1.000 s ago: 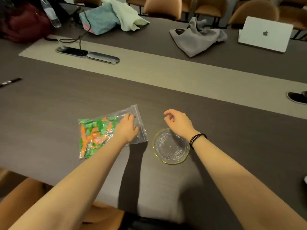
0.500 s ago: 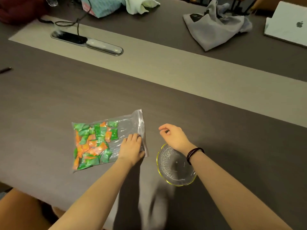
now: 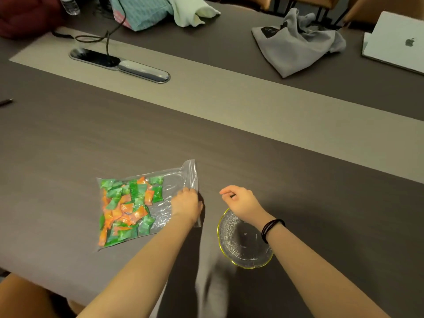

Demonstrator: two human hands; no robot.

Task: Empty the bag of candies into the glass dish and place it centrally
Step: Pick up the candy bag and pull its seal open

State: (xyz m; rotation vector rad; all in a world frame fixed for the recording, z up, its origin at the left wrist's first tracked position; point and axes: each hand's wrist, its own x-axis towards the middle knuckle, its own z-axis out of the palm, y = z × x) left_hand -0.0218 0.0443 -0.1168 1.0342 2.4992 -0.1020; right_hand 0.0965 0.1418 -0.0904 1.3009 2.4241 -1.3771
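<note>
Candy bag [image 3: 146, 207] flat on table, zip edge under L grip [image 3: 186, 205].

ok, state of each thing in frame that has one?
bag: flat on table, full, seal edge under left hand
candies: all inside bag
glass dish: upright, empty
right hand: loosely curled, holding nothing, above dish's far rim
laptop: lid closed

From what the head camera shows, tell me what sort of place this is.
Probably a meeting or conference room: a long table with a built-in cable port in its centre strip, upholstered chairs along the far side, and a closed laptop on it.
</note>
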